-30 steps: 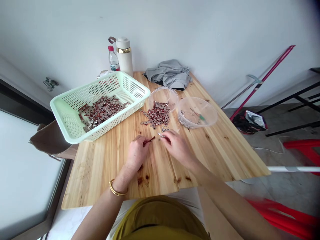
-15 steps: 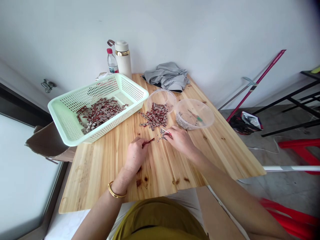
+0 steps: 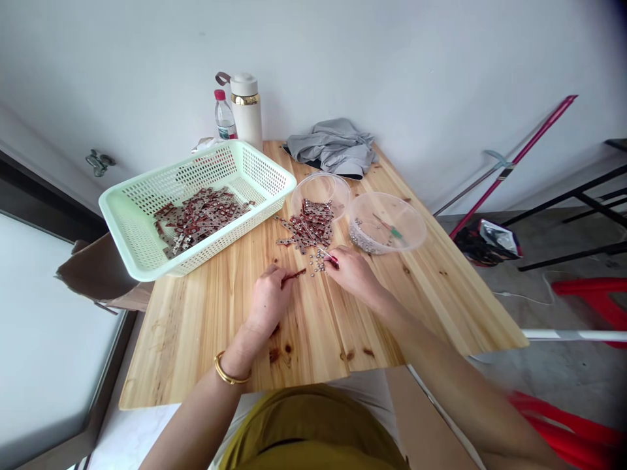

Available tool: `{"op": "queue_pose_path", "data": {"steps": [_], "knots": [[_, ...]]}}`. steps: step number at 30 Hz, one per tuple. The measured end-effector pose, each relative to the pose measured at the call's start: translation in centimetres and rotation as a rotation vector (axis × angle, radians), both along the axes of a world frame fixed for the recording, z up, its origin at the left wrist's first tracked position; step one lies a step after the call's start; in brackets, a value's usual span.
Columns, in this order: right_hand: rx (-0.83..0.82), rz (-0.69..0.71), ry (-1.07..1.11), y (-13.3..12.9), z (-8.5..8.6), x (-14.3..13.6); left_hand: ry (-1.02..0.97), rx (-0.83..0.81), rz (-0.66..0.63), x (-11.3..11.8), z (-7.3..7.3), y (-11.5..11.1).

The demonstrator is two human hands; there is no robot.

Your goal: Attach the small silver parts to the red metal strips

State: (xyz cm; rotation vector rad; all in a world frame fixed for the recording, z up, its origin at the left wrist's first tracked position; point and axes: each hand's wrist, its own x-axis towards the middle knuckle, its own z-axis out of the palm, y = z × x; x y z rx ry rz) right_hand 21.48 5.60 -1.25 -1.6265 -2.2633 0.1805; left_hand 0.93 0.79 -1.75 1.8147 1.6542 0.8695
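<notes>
Guide the slim red-handled tool (image 3: 332, 260) gently; a light touch should avoid scattering the small silvery metal pieces (image 3: 314, 265). Your right hand (image 3: 351, 271) pinches that tool, its pale tip at the pieces. Your left hand (image 3: 269, 297) pinches a thin dark-red strip (image 3: 296, 273), whose free end juts rightward past your grip, just beside the pieces.
</notes>
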Motion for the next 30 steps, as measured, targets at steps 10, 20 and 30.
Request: {"op": "queue_pose_path", "data": {"steps": [10, 20, 30], "knots": [[-0.173, 0.034, 0.508, -2.5, 0.8, -2.2, -0.003, 0.01, -0.008, 0.0, -0.2, 0.1], [0.03, 0.189, 0.372, -2.8, -0.4, -5.3, -0.002, -0.007, -0.012, 0.0, 0.3, 0.1], [0.058, 0.178, 0.315, -2.8, -1.8, -5.9, -0.043, -0.011, -0.008, -0.2, 0.2, 0.4]]}}
